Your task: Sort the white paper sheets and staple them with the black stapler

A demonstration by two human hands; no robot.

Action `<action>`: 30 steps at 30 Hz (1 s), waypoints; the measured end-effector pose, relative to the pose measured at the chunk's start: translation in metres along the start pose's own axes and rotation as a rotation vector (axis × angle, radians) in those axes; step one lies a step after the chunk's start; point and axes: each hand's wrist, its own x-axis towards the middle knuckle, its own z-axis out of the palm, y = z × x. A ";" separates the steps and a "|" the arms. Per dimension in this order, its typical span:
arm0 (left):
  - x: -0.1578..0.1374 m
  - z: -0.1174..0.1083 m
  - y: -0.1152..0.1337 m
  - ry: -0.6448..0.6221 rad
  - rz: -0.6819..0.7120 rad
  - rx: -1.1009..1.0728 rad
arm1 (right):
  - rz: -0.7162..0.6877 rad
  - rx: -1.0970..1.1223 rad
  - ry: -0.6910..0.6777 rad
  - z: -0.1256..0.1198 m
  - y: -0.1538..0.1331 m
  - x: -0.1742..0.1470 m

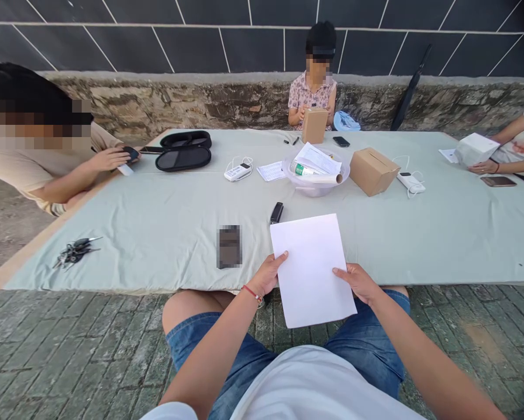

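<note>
A white sheet of paper [313, 274] is held in front of me, partly over the table's near edge and partly over my lap. My left hand [268, 273] grips its left side, thumb on top and fingers underneath. On the opposite side my right hand [358, 281] pinches the right edge in the same way. The paper's upper face looks blank. Just beyond its top left corner lies a black stapler-like object [276, 213]. A dark, blurred-out rectangular item [229, 247] rests to the left of the paper.
A bunch of keys [76, 252] lies at left. Farther back are a black case [183, 158], a plastic bowl [318, 185] holding papers and a roll, a cardboard box [373, 171], and white corded devices [238, 171]. Three other people sit around the cloth-covered table [157, 216], handling things.
</note>
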 end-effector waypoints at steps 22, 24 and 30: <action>-0.002 0.005 -0.024 0.177 -0.035 0.013 | -0.137 -0.134 0.249 0.017 0.044 -0.011; -0.001 0.005 -0.024 0.178 -0.045 0.011 | -0.124 -0.156 0.275 0.016 0.045 -0.010; -0.002 0.004 -0.022 0.133 -0.084 0.010 | -0.114 -0.182 0.277 0.013 0.055 -0.011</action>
